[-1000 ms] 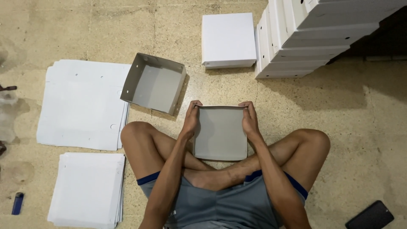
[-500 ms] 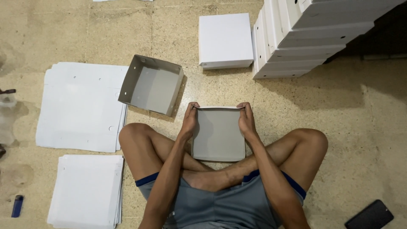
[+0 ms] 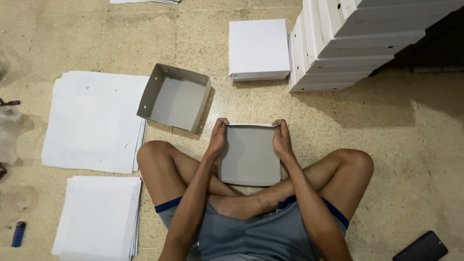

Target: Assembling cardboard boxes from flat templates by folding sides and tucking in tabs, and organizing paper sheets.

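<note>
I sit cross-legged on a tiled floor with a grey cardboard box half (image 3: 250, 154) resting on my shins. My left hand (image 3: 216, 141) grips its far left corner and my right hand (image 3: 282, 139) grips its far right corner, thumbs pressing on the far wall's upper edge. The box's inside faces up and is empty. A second folded open box half (image 3: 175, 97) stands tilted on the floor just beyond my left knee.
A closed white box (image 3: 258, 49) lies ahead, beside a leaning stack of white boxes (image 3: 357, 43) at the upper right. Two piles of flat white cardboard sheets (image 3: 92, 121) (image 3: 99, 217) lie on the left. A blue lighter (image 3: 18, 234) is at lower left, a black phone (image 3: 421, 247) at lower right.
My hands stay on the box's far corners; the view has shifted slightly and the far flap looks pressed further in.
</note>
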